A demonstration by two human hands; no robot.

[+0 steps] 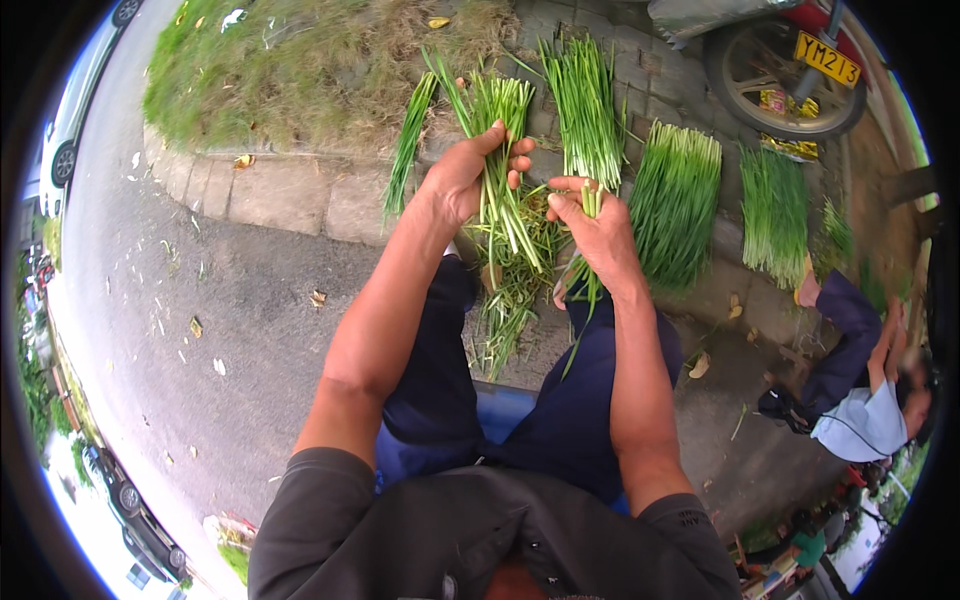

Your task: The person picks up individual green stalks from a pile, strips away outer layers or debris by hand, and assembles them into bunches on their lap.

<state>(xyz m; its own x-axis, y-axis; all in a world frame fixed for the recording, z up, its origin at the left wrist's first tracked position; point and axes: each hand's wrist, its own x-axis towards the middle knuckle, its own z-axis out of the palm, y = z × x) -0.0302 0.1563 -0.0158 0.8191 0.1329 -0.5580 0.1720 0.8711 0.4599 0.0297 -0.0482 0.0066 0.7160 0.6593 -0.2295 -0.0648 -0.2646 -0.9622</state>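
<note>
My left hand [480, 169] holds a loose bunch of green stalks with pale ends [504, 105], probably garlic chives, the stalks fanning above and below the palm. Close by on the right, my right hand [592, 225] grips a few stalks, their cut pale ends poking up past the thumb and the green leaves hanging below the fist. A heap of discarded leaves and trimmings [510, 307] lies between my feet. On the pavement beyond my hands rest a thin green bunch [411, 142], a tall bunch [583, 105] and a wide dense bunch [675, 202].
Another bunch [776, 210] lies farther right, near a seated person [859, 420] with hands low over greens. A motorcycle wheel [784, 79] stands at the upper right. A stone kerb [285, 195] borders dry grass [300, 75]. I sit on something blue [502, 411]. Cars are parked along the left.
</note>
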